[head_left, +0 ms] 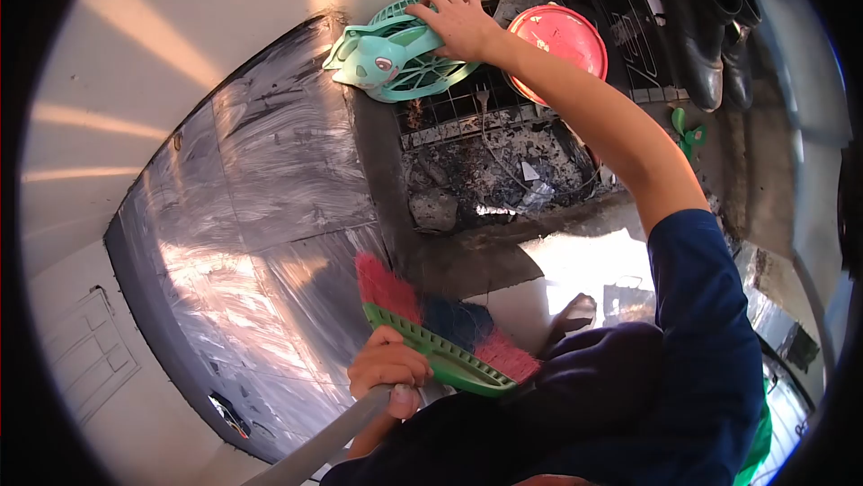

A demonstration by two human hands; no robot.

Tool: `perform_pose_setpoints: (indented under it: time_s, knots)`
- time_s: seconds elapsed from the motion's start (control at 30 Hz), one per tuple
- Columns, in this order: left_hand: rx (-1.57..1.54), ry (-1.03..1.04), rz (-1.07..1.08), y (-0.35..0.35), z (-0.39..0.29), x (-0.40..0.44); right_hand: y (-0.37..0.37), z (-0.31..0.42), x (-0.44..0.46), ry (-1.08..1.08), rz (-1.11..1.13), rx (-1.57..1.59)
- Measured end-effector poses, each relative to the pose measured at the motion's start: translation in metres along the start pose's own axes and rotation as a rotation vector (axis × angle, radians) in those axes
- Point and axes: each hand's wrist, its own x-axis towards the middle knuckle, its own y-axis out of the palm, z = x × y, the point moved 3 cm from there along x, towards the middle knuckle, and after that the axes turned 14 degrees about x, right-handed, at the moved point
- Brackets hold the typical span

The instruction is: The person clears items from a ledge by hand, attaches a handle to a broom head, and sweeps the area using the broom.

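Note:
My left hand [388, 373] is closed around the grey handle [333, 432] of a broom, just below its head. The broom has a green head [449, 356] with pink and dark bristles [387, 288] pointing up and away from me. Stretched far forward, my right hand [457, 23] has its fingers curled over a teal plastic grille piece [391, 59] with a cartoon animal face, which looks like part of a fan. That piece lies at the wall end of a dark wire rack. The underside of my right grip is hidden.
Beside my right forearm sits a red round lid or tub [562, 45]. Black boots [706, 27] and a black box [634, 14] stand at the far right, near a green fan blade [689, 131]. Debris [503, 167] covers the dirty floor area ahead. A streaky grey floor [279, 162] spreads leftward to the wall.

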Motion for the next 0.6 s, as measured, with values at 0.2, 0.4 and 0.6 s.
perform_pose_setpoints:
  time_s: [0.2, 0.4, 0.6]
  knots:
    - [-0.015, 0.02, -0.048, 0.001, 0.003, -0.01, 0.008, 0.004, -0.003, 0.074, 0.027, -0.095]
    - [0.008, 0.091, -0.052, 0.001, 0.004, -0.012, 0.003, 0.011, 0.011, 0.274, -0.048, 0.091]
    - [0.01, 0.088, -0.016, -0.004, 0.0, -0.011, 0.001, -0.009, -0.002, 0.35, -0.173, 0.259]
